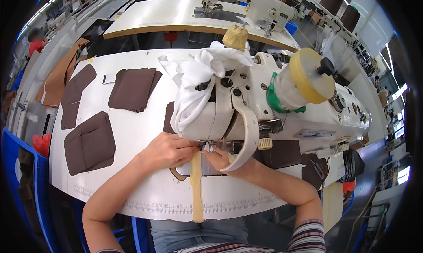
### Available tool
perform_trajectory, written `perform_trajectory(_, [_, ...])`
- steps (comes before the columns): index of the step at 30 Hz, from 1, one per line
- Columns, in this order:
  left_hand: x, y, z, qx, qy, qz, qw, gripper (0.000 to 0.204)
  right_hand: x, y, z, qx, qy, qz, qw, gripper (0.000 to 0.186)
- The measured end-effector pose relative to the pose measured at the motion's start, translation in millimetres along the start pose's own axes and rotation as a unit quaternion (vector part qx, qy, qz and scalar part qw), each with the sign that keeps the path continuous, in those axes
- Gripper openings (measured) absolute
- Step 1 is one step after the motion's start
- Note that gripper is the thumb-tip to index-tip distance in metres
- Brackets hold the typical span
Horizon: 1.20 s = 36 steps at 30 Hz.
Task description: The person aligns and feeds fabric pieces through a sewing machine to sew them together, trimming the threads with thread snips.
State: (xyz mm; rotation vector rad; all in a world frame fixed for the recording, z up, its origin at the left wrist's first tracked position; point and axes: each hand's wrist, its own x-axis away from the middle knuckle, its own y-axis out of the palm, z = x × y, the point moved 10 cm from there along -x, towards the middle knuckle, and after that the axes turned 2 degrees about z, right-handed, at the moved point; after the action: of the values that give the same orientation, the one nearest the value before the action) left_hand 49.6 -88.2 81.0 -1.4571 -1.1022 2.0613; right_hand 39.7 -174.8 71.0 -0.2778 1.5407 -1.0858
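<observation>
My left hand (pixel 169 150) is closed, fingers bent together at the presser foot (pixel 209 146) of a white sewing machine (pixel 286 125). Just beyond its knuckles shows a dark brown fabric piece (pixel 168 116), partly covered by the machine head. My right hand (pixel 217 159) comes in from the other side, its fingertips drawn together close to the foot. The machine's curved white lever hides part of this hand. Whatever lies between the fingers is too small or hidden to make out. A yellow tape strip (pixel 197 187) runs from the foot to the table's front edge.
Stacked brown fabric pieces (pixel 132 89) lie on the white table (pixel 145 193) at left, near a brown pocket-like stack (pixel 90 143). White cloth (pixel 198 81) drapes the machine head. Scissors-like tools and brown pieces (pixel 313 170) lie right. A blue bin (pixel 26 182) stands left.
</observation>
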Motion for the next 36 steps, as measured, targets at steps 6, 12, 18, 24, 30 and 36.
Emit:
perform_trajectory(6, [11.9,2.1,-17.1,0.005,-0.051,0.021,0.998,0.016,-0.6,-1.5,-16.0,0.065,-0.043,-0.024,0.997,0.025])
perform_trajectory(12, [3.8,2.9,-27.6,-0.007,-0.095,-0.011,0.995,0.018,-18.6,-84.9,-99.7,-0.186,-0.147,-0.083,0.968,0.026])
perform_trajectory(18, [12.1,10.0,-36.4,-0.017,-0.146,-0.045,0.988,0.011,6.3,-171.9,-127.4,-0.034,-0.419,0.126,0.899,0.011])
perform_trajectory(24, [10.5,11.2,-33.8,-0.064,-0.126,-0.064,0.988,0.012,40.5,-181.6,-72.5,0.002,-0.183,0.061,0.981,0.005])
perform_trajectory(30, [17.0,-11.3,-86.1,-0.154,-0.233,0.053,0.959,0.037,98.4,-140.5,56.1,0.052,0.127,-0.096,0.986,0.025])
perform_trajectory(36, [22.9,-40.9,-108.8,-0.095,-0.235,0.232,0.939,0.039,108.9,-123.4,79.4,-0.008,0.176,-0.182,0.967,0.031])
